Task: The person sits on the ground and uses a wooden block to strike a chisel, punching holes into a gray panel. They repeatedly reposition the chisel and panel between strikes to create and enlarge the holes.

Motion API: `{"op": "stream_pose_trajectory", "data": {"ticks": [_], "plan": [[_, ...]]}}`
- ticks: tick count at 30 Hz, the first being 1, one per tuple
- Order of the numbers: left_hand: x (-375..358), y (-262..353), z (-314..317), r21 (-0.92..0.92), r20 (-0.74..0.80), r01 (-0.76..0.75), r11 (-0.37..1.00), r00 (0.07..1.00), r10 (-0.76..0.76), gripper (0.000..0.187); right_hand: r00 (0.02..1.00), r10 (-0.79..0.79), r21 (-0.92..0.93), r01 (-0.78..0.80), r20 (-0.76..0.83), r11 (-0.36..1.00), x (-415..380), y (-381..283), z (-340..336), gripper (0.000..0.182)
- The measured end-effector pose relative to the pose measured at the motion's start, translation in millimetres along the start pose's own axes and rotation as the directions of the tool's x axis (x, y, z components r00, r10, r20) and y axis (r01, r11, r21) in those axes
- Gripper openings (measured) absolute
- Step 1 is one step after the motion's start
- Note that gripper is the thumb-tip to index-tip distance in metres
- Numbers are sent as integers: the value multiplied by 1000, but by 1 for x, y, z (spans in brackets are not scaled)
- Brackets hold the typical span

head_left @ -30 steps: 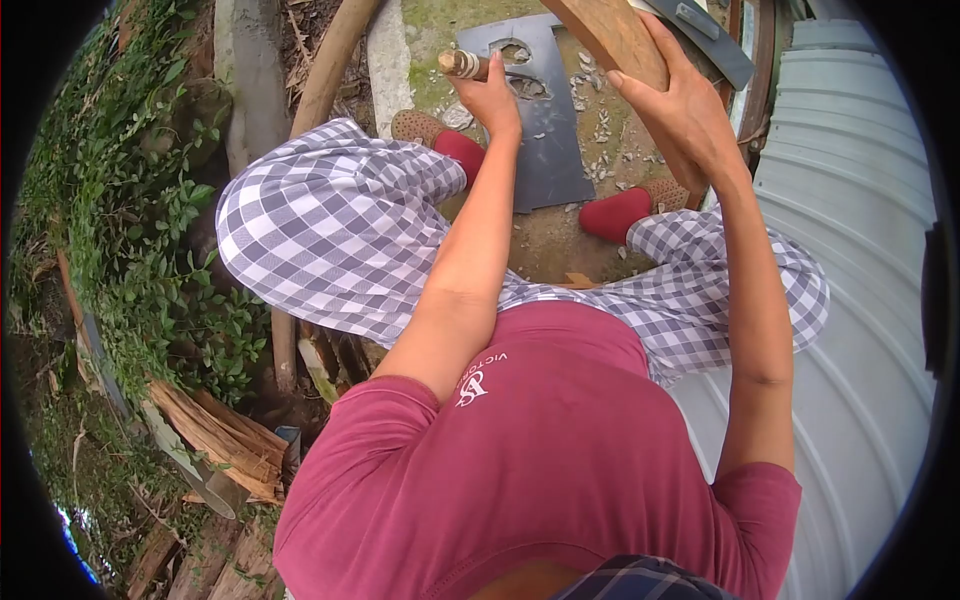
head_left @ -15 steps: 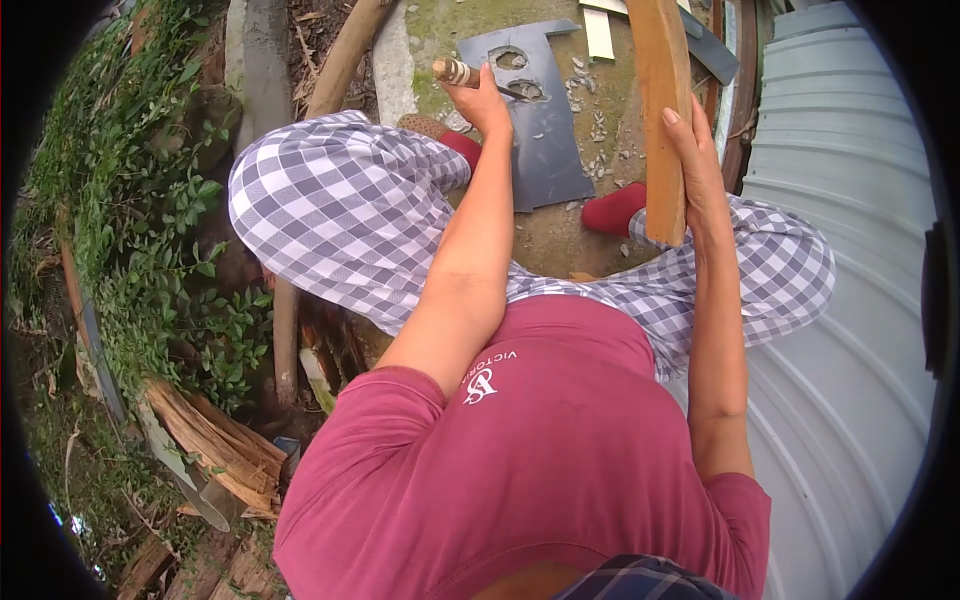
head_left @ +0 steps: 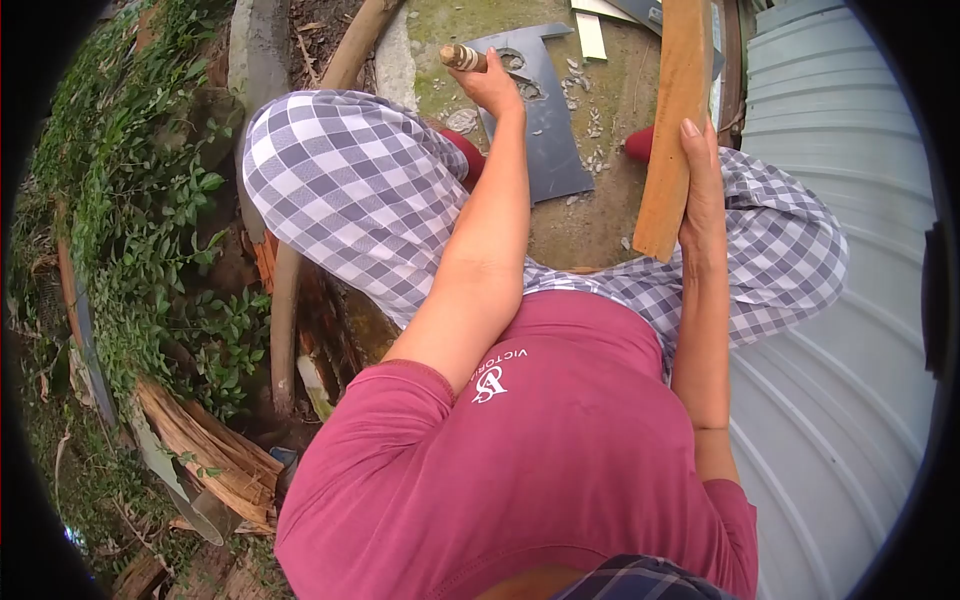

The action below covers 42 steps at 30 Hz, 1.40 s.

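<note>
My left hand (head_left: 498,92) is closed around a wooden-handled chisel (head_left: 463,58), its handle end pointing up and left. The chisel's blade is mostly hidden behind the fingers. Under that hand lies a flat grey sheet (head_left: 556,150) with two rough holes side by side near its far end. On the right, my right hand (head_left: 704,185) grips a thick wooden board (head_left: 672,150) along its edge, thumb on top. The board's near end hangs above the ground between my knees, and its far end leaves the view at the top.
Grey chips (head_left: 594,125) lie scattered beside the sheet on mossy concrete (head_left: 625,95). A pale strip (head_left: 591,36) rests farther off. Corrugated metal (head_left: 830,200) runs along the right. Plants (head_left: 150,200), a pole (head_left: 358,45) and split wood (head_left: 215,450) are on the left.
The board has swung so its near end tilts left and closer to me. My left hand with the chisel has shifted slightly up and right in view.
</note>
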<state>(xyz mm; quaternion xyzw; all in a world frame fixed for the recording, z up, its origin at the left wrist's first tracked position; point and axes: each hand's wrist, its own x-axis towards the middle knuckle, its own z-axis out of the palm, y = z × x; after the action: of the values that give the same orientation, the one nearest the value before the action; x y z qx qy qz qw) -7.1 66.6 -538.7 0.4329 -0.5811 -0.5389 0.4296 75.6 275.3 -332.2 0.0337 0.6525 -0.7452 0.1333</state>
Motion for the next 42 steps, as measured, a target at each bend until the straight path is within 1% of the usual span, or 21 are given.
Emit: {"op": "stream_pose_trajectory", "data": {"ticks": [1, 3, 4, 5, 7, 9, 11, 15, 17, 20, 21, 23, 24, 26, 27, 29, 33, 35, 36, 38, 42], "plan": [[-3, 5, 0, 0, -9, 2, 1000, 1000, -2, 66, 1000, 11, -7, -11, 5, 1000, 2, 1, -2, 64], [-8, 15, -3, -36, 103, 20, 999, 995, -17, 65, 999, 34, -13, -34, 24, 999, 9, 3, -5, 64], [-10, 15, -3, -40, 92, -37, 999, 995, 41, 61, 999, 45, -13, -45, 24, 999, 13, 5, -7, 63], [-11, 14, -2, -29, 82, -42, 999, 996, 45, 61, 998, 58, -11, -58, 23, 998, 18, 8, -9, 62], [-12, 13, -3, 24, 148, -72, 997, 987, 68, 58, 996, 78, -3, -78, 38, 997, 29, 16, -11, 63], [-12, 15, -4, 31, 177, -61, 998, 983, 54, 56, 995, 100, 9, -100, 32, 995, 36, 25, -14, 63], [-11, 13, -1, -7, 211, -72, 997, 975, 71, 55, 993, 109, -34, -108, 32, 994, 42, 34, -20, 65], [-8, -9, 8, 27, 296, -110, 994, 950, 97, 52, 991, 129, -39, -130, -30, 991, 47, 58, -38, 66], [-9, -12, 12, -7, 334, -118, 993, 936, 114, 50, 991, 119, -32, -121, -59, 992, 47, 74, -50, 67], [-16, -8, 14, 12, 383, -98, 995, 920, 86, 48, 979, 158, -40, -164, -131, 986, 48, 92, -60, 65], [-18, -4, 15, 17, 382, -95, 995, 921, 81, 48, 978, 164, -42, -170, -130, 985, 49, 95, -62, 65], [-22, 3, 17, 18, 356, -140, 990, 926, 125, 41, 952, 280, 89, -270, -124, 959, 52, 95, -60, 61], [-22, 7, 17, 19, 350, -137, 990, 929, 121, 41, 952, 281, 83, -273, -121, 959, 54, 94, -57, 61], [-23, 10, 16, 47, 402, -124, 991, 911, 95, 43, 960, 265, 86, -258, -86, 962, 58, 92, -52, 66], [-23, 11, 15, 51, 399, -119, 992, 913, 89, 43, 959, 270, 82, -263, -84, 961, 58, 92, -52, 66], [-23, 10, 17, 59, 417, -172, 983, 899, 133, 42, 961, 271, 70, -266, -64, 961, 59, 93, -51, 64], [-25, 13, 16, 33, 421, -136, 990, 901, 110, 42, 953, 296, 51, -294, -55, 954, 59, 101, -54, 64], [-25, 11, 17, 12, 400, -191, 982, 900, 170, 42, 951, 305, 47, -302, -56, 952, 59, 98, -52, 64], [-25, 10, 17, 12, 399, -189, 982, 901, 169, 42, 951, 304, 45, -302, -55, 952, 59, 99, -52, 64], [-25, 9, 18, 49, 408, -223, 974, 894, 184, 42, 958, 282, -27, -284, -59, 958, 59, 100, -51, 65], [-25, 7, 18, 31, 419, -175, 984, 896, 146, 43, 959, 276, -67, -280, -66, 958, 56, 95, -44, 66]]}}
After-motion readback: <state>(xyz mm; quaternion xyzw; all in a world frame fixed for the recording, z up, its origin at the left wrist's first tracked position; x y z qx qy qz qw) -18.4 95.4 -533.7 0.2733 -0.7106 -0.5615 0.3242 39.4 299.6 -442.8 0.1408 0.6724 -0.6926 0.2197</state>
